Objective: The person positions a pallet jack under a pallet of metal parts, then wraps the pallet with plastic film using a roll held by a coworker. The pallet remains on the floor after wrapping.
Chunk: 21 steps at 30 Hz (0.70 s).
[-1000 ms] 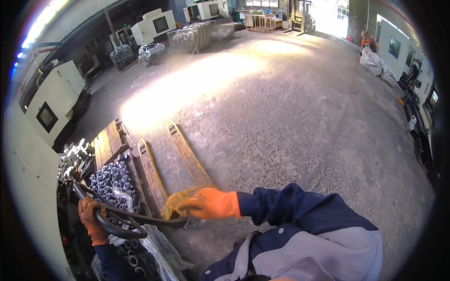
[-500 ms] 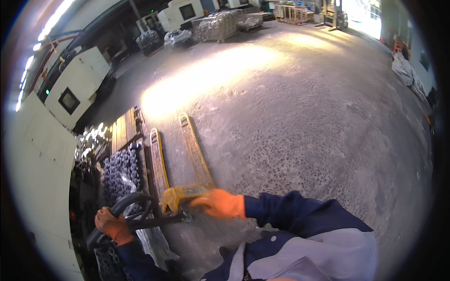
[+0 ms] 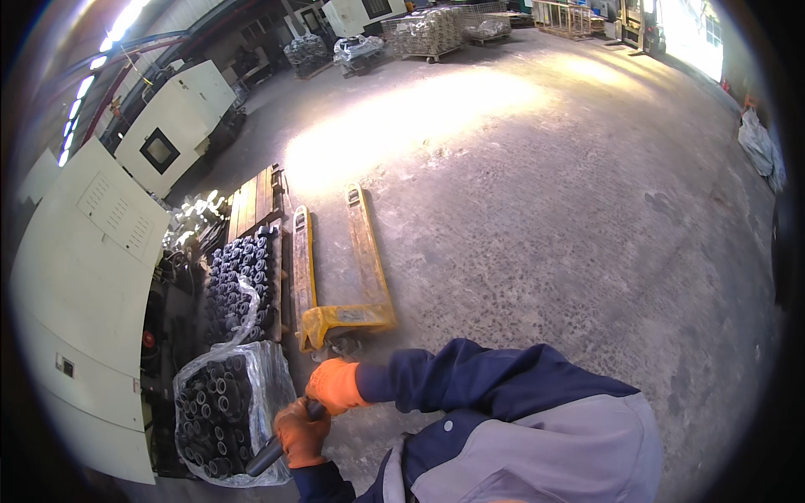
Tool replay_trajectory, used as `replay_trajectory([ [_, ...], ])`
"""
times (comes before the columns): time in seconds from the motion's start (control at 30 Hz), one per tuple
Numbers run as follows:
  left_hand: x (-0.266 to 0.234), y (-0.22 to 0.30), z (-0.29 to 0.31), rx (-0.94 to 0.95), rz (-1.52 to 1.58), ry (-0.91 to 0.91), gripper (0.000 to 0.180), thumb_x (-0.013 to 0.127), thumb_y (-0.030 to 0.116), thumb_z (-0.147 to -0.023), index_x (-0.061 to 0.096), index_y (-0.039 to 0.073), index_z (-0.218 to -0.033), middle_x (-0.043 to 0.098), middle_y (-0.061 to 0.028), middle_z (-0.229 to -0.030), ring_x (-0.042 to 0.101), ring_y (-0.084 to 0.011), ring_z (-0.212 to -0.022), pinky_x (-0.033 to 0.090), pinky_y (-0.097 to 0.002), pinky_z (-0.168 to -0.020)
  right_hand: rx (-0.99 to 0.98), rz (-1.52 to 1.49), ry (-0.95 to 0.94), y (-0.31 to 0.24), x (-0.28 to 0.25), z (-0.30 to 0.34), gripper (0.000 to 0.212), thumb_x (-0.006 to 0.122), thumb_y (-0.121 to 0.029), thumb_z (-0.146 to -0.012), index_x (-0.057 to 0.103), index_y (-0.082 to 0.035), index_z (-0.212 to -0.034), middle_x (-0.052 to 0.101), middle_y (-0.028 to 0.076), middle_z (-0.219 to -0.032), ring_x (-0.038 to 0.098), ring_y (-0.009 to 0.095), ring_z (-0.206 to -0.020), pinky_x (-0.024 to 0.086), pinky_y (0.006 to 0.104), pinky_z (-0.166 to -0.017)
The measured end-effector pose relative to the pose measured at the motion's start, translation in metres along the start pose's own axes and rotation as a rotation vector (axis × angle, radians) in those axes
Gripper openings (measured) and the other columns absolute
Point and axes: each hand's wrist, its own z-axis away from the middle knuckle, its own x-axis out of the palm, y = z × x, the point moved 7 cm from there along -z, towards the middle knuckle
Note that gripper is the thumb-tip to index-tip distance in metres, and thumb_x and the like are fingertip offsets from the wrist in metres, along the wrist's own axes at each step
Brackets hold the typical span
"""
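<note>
Gripping the black handle [image 3: 270, 453] of the yellow pallet jack [image 3: 335, 268], both my hands are closed around it: the left hand [image 3: 300, 434] lower on the bar, the right hand [image 3: 335, 386] just above it, both in orange gloves. The jack's two forks run away from my hands across the floor, its yellow head just beyond my right hand.

Right of my hands and ahead of the forks I see wide open concrete floor [image 3: 545, 218], rough and stained, with a bright patch of light far ahead. Left of my hands it is tight: a wooden pallet [image 3: 254, 194] lies alongside the left fork, and pale machine cabinets [image 3: 84, 277] wall in that side.

Just left of my left hand, a clear plastic bag [image 3: 231, 411] holds dark tube-like metal parts packed on end. Beyond it, more of the same dark parts [image 3: 241, 272] are stacked on the pallet, just beside the left fork.

Far ahead stand more machines and wire crates [image 3: 423, 32] of pale goods. Another cream machine [image 3: 180, 121] sits well ahead to the left.
</note>
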Motion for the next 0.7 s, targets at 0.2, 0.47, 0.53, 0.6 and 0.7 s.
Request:
replay_trajectory([
  [0.2,0.036,0.063,0.101,0.041,0.049,-0.071,0.027,0.072,0.038,-0.073,0.07,0.012,-0.079,0.07,-0.0137,-0.071,0.069,-0.0338,-0.07,0.054,-0.0433,-0.067,-0.001,0.063,-0.039,-0.019,0.077,0.107,0.02,0.071,-0.024,-0.07,0.074,-0.009,-0.083,0.073,0.013,-0.082,0.071,0.032,-0.083,0.055,0.0427,-0.071],
  [0.47,0.046,0.084,0.241,-0.011,-0.086,-0.256,0.018,0.072,0.033,-0.07,0.073,0.019,-0.082,0.07,-0.0096,-0.072,0.07,-0.0298,-0.071,0.054,-0.0409,-0.067,0.018,0.088,0.087,-0.107,0.152,0.201,0.018,0.071,-0.024,-0.07,0.073,-0.012,-0.084,0.071,0.013,-0.08,0.07,0.033,-0.079,0.054,0.0439,-0.068],
  [0.53,0.026,0.094,0.261,0.044,0.034,-0.161,0.016,0.073,0.031,-0.07,0.073,0.02,-0.08,0.071,-0.008,-0.073,0.069,-0.0298,-0.068,0.053,-0.0413,-0.068,-0.042,0.089,0.094,-0.13,0.15,0.218,0.018,0.067,-0.025,-0.075,0.075,-0.013,-0.085,0.073,0.013,-0.082,0.071,0.03,-0.078,0.054,0.0428,-0.065],
  [0.6,0.02,0.112,0.287,0.046,0.043,-0.188,0.011,0.073,0.026,-0.07,0.071,0.02,-0.078,0.07,-0.0059,-0.073,0.067,-0.0294,-0.068,0.051,-0.0431,-0.067,-0.031,0.023,-0.095,-0.139,0.162,0.241,0.017,0.067,-0.025,-0.077,0.074,-0.012,-0.085,0.072,0.012,-0.081,0.071,0.03,-0.079,0.054,0.0434,-0.066],
  [0.7,-0.001,0.142,0.317,-0.025,0.176,0.001,0.012,0.076,0.019,-0.065,0.069,0.018,-0.075,0.068,-0.0043,-0.072,0.067,-0.0278,-0.073,0.049,-0.041,-0.072,0.063,0.154,-0.169,-0.135,0.174,0.276,0.018,0.067,-0.027,-0.078,0.073,-0.011,-0.084,0.073,0.013,-0.086,0.07,0.032,-0.085,0.055,0.043,-0.075],
])
